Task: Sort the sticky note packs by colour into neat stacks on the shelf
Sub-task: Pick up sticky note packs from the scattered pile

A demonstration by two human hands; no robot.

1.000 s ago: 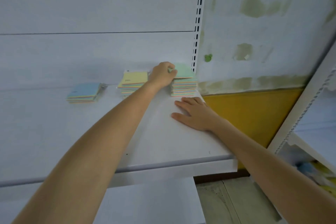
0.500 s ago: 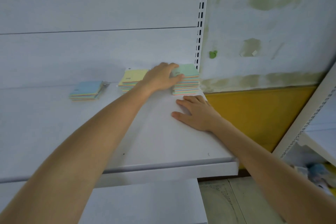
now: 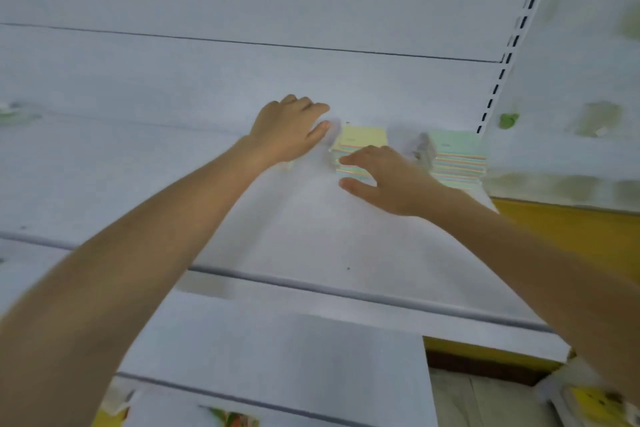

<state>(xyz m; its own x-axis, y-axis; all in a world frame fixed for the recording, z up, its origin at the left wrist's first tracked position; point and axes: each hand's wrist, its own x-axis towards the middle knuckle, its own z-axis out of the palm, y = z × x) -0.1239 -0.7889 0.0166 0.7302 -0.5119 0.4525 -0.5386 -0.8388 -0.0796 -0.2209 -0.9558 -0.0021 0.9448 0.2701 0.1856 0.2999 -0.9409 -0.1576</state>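
A yellow-topped stack of sticky note packs (image 3: 363,137) sits at the back of the white shelf (image 3: 311,225). A taller green-topped stack (image 3: 459,156) stands to its right, by the slotted upright. My left hand (image 3: 289,132) lies just left of the yellow stack with relaxed fingers, its thumb pointing towards the stack. My right hand (image 3: 388,178) is in front of the yellow stack, and its straight fingers touch the stack's front side. The blue stack is out of sight, and only a pale edge shows under my left wrist.
A slotted upright (image 3: 509,55) ends the shelf on the right, with a stained wall and a yellow band (image 3: 571,229) beyond it. A blurred greenish item (image 3: 10,113) lies at the far left. A lower shelf (image 3: 277,357) sticks out below.
My left hand left the green stack and moved to the left of the yellow stack. My right hand lifted off the shelf and reached the yellow stack's front. The view swung left.
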